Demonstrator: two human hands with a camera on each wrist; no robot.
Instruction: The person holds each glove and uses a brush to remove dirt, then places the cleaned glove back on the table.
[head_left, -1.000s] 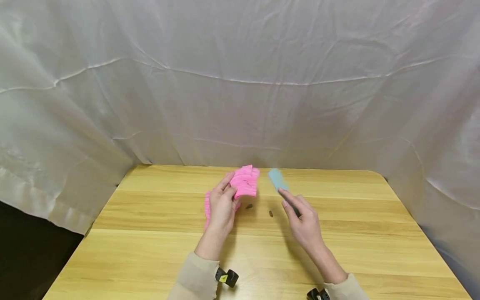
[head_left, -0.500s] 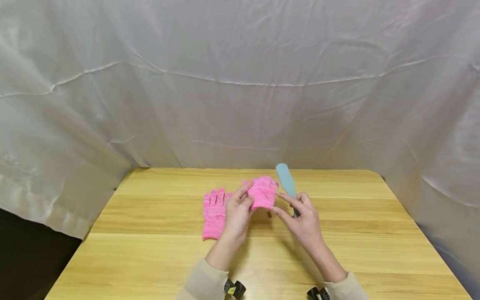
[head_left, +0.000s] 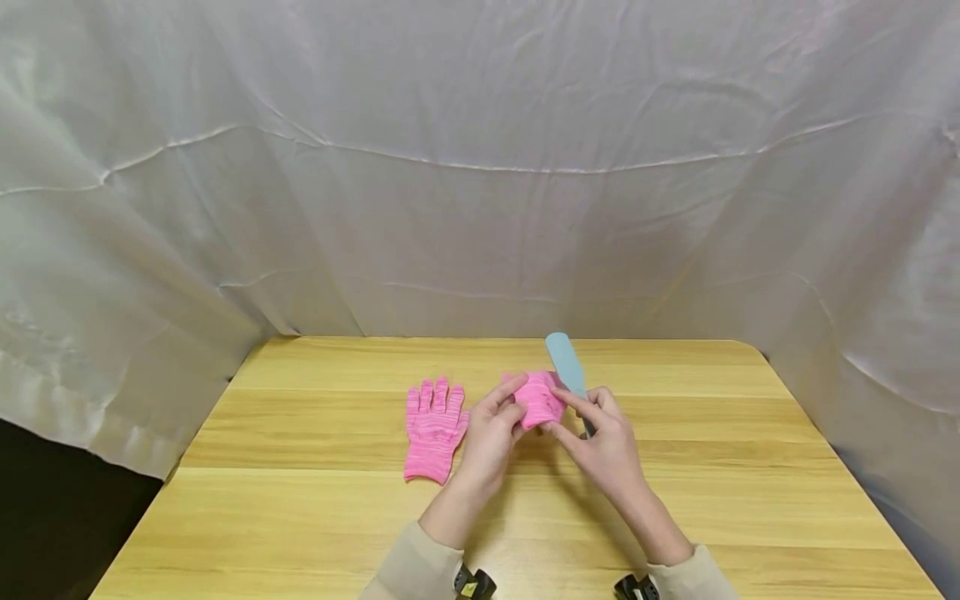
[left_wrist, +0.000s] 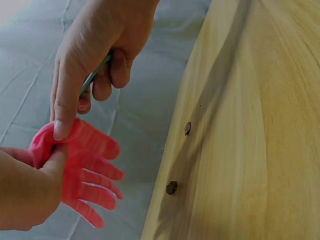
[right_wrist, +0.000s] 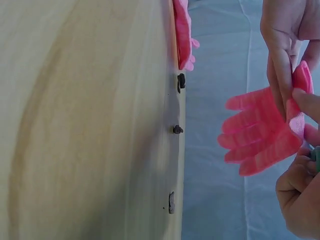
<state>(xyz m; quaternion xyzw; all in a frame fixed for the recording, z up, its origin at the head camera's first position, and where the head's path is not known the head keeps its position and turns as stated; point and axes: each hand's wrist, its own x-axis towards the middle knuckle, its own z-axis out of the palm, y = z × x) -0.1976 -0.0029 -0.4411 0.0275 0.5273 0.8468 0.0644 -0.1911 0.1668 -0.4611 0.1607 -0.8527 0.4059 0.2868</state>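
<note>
A pink knitted glove [head_left: 542, 402] hangs above the table, held by both hands at its cuff. My left hand [head_left: 486, 442] pinches one side of the cuff; in the left wrist view that hand [left_wrist: 25, 192] has its thumb at the cuff opening. With thumb and forefinger, my right hand [head_left: 609, 446] pinches the other side. The right hand's remaining fingers curl round a light blue, flat paddle-shaped tool [head_left: 566, 364], its blade pointing up and away. In the right wrist view the glove [right_wrist: 260, 132] dangles with fingers spread. A matching glove [head_left: 431, 435] lies flat left of my hands.
Small dark lumps [right_wrist: 177, 129] lie on the wooden table [head_left: 300, 517]; two such lumps [left_wrist: 171, 187] show in the left wrist view. Pale curtain cloth [head_left: 480, 208] encloses the table's back and sides.
My left hand has carried the glove rightward to my right hand, which has taken hold of its cuff while keeping the tool. The second glove has come into full view.
</note>
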